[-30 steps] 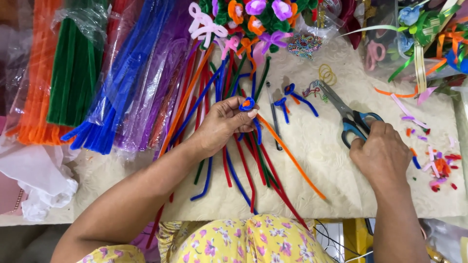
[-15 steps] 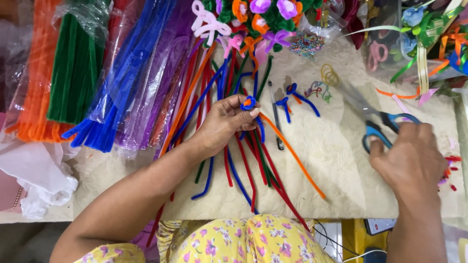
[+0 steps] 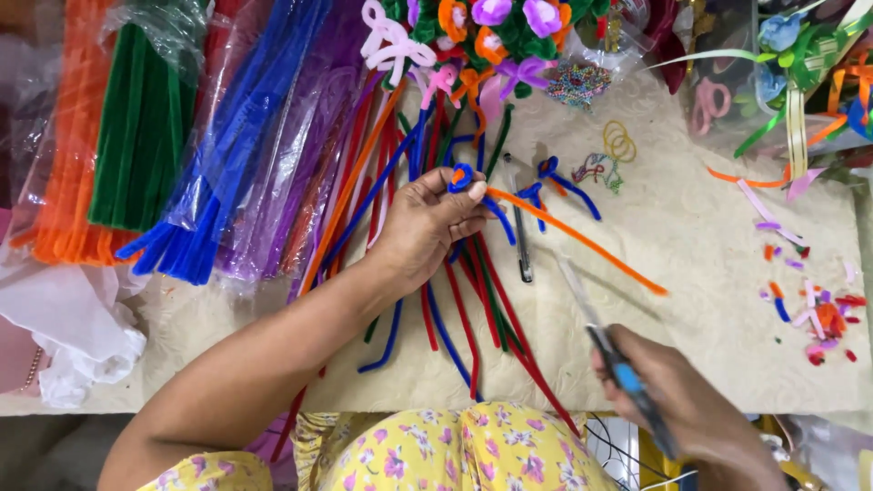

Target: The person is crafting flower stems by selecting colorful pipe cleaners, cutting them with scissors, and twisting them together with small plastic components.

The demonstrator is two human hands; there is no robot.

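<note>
Leftmost, bagged bundles of fuzzy stems lay side by side: orange stems (image 3: 68, 136), green stems (image 3: 141, 118), then blue stems (image 3: 227, 145) and purple ones, all in crinkled clear plastic. Loose stems (image 3: 455, 309) in red, blue and green fanned over the pale embossed cloth (image 3: 691, 273) beneath the person's forearm.

The left hand (image 3: 423, 232) was closed in a pinch on a blue-and-orange twist (image 3: 464, 175), its orange tail (image 3: 582, 241) running straight and slanting down to the right across the cloth. A slim pen-like tool (image 3: 520, 227) lay just beside the hand, and a second small blue twist (image 3: 555, 182) rested near it.

The right hand (image 3: 691, 409) gripped blue-handled scissors (image 3: 614, 355), blurred, their blades aimed up toward the tail but apart from it; whether the blades were parted I couldn't tell.

To do this well, I'd judge she should keep the pinch firm near the coil so the tail stays taut, and bring the blades square across the wire, since the fuzz hides a stiff core.

Farther right lay yellow rings (image 3: 620, 141), then bright snipped scraps (image 3: 818, 309) scattered near the edge, with ribbons (image 3: 800, 82) above.
</note>
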